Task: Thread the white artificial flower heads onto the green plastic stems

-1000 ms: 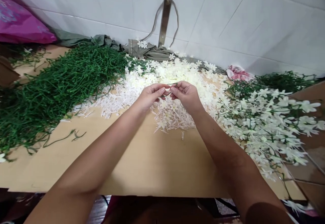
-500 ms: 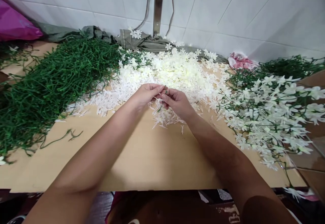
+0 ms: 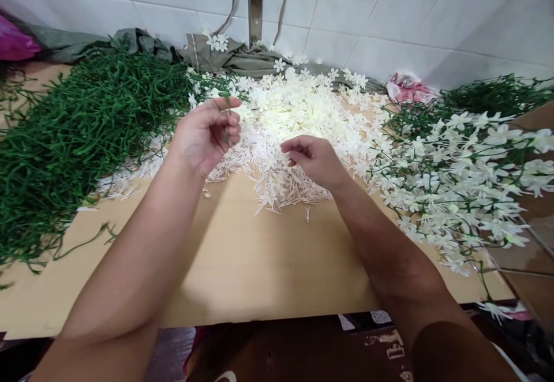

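Observation:
My left hand (image 3: 205, 134) is raised over the left part of a heap of loose white plastic flowers (image 3: 294, 111), its fingers curled round a thin green stem (image 3: 227, 105) pinched under the thumb. My right hand (image 3: 314, 160) hovers just above the white pieces (image 3: 281, 188) near the board's middle, fingers curled in a loose pinch; whether anything is between them I cannot make out. A big pile of green stems (image 3: 82, 134) lies to the left. Finished sprigs with white flowers (image 3: 467, 180) are piled at the right.
All of it rests on a tan cardboard sheet (image 3: 259, 266) against a white tiled wall (image 3: 389, 7). Grey-green cloth (image 3: 242, 59) and a pink rag (image 3: 404, 89) lie at the back; a magenta bag (image 3: 15, 41) sits far left. A metal bar (image 3: 255, 1) hangs on the wall.
My hands were together at the centre; now they have parted. The left hand moved up and left with a green stem, the right stayed low over the white pieces. The view tilted down.

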`<state>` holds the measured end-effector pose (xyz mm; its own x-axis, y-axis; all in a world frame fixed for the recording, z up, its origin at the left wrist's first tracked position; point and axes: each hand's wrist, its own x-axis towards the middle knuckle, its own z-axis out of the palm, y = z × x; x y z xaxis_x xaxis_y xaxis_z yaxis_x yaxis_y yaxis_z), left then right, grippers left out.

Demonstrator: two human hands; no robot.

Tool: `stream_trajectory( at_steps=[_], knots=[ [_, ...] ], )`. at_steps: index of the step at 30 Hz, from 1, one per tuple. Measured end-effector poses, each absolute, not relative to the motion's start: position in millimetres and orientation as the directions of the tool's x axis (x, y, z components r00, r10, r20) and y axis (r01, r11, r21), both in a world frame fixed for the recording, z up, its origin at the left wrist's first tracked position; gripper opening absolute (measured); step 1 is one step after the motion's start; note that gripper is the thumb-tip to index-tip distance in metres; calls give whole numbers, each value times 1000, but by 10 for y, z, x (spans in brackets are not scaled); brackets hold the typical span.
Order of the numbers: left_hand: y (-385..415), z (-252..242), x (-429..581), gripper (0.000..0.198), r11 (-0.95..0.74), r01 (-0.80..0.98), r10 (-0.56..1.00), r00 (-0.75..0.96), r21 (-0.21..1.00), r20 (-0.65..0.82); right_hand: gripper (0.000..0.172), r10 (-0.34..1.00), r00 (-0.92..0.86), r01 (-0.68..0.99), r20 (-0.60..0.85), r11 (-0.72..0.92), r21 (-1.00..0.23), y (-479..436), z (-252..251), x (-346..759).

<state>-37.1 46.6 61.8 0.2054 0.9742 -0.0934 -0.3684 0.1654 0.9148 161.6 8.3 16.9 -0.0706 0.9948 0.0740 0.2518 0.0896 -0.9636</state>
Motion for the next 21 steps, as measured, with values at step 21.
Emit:
stream_trajectory(
  at_steps=[21],
  knots=[
    [541,210,-224,15,-57,248,989,145,967,22,24,994,-15,830,110,74,-553,305,290,1752]
  ],
)
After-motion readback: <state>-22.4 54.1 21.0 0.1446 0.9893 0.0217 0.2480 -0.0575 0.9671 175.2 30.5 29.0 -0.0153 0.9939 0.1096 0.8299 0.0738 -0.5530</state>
